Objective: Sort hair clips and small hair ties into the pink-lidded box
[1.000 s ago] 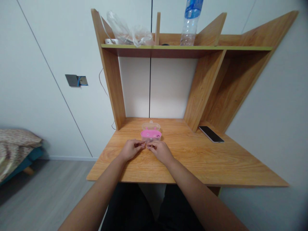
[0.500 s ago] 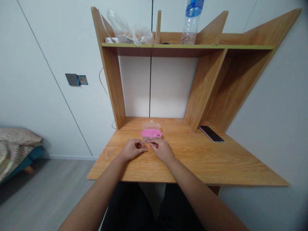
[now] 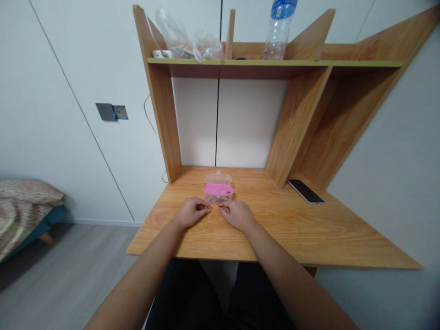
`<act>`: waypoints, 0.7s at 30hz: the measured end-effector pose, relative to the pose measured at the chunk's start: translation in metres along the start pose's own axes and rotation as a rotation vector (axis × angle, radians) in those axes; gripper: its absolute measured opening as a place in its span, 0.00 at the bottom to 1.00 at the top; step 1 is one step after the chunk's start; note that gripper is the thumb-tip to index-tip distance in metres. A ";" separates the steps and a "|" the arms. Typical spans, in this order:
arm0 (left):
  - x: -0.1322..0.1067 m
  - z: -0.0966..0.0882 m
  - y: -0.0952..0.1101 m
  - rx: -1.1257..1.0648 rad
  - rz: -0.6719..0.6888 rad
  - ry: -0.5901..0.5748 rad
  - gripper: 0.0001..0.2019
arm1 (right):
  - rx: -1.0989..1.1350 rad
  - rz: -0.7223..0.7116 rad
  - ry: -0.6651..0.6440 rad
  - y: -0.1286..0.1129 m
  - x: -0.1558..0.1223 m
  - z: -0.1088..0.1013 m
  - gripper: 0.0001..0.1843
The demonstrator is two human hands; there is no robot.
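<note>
Left hand (image 3: 190, 213) and right hand (image 3: 239, 215) have drawn slightly apart since the earlier frame, and the whole view sits a little higher and further right. Both rest low over the desk, fingers curled in, with the left fingertips (image 3: 206, 207) facing the right fingertips (image 3: 222, 208) across a narrow gap. From my end I can't tell if they're pinching anything; whatever's there is too small to make out.

Just ahead of the hands, a clear plastic box with a pink band (image 3: 218, 189) sits on the wooden desk (image 3: 309, 238), close to the fingers but apparently not touched. Further right, a black smartphone (image 3: 305, 191) lies flat on the desk by the slanted side panel of the wooden hutch (image 3: 294, 121).

Up on the hutch shelf (image 3: 275, 63) stand a plastic water bottle with a blue label (image 3: 279, 32) and crumpled clear plastic bags (image 3: 187, 36). Left of the hutch, a wall plate with blue wiring (image 3: 112, 112) sits on the white wall (image 3: 62, 114), and a bed with patterned bedding (image 3: 24, 201) shows at the far left, above the grey floor (image 3: 68, 275).
</note>
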State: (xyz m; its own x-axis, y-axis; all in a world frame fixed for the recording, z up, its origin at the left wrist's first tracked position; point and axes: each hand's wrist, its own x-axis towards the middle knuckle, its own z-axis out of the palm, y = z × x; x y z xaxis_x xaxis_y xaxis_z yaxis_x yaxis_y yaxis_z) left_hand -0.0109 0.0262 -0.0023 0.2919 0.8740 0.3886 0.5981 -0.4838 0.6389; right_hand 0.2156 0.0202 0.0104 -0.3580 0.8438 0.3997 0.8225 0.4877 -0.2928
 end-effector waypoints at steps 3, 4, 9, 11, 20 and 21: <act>0.001 0.000 -0.002 0.022 0.010 -0.002 0.11 | -0.004 -0.028 -0.025 -0.006 -0.001 -0.001 0.11; 0.001 0.000 -0.003 0.028 0.015 -0.004 0.11 | -0.004 -0.033 -0.030 -0.008 -0.001 -0.002 0.10; 0.001 -0.001 -0.002 0.043 0.040 -0.021 0.12 | 0.014 -0.019 -0.040 -0.006 -0.001 -0.004 0.09; 0.000 -0.001 -0.001 0.042 0.048 -0.032 0.12 | 0.027 -0.010 -0.048 -0.004 -0.001 -0.004 0.08; 0.001 -0.002 0.001 0.003 0.048 -0.072 0.12 | 0.095 -0.032 -0.061 0.000 0.000 0.001 0.08; 0.001 -0.002 0.000 0.000 0.044 -0.072 0.13 | 0.106 -0.032 -0.059 0.000 0.000 0.002 0.07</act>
State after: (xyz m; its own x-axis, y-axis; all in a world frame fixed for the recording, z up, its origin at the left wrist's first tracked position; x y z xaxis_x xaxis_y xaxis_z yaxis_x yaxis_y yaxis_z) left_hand -0.0117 0.0265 -0.0008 0.3709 0.8530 0.3671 0.5838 -0.5216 0.6222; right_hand 0.2151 0.0209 0.0087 -0.4111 0.8376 0.3598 0.7598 0.5329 -0.3724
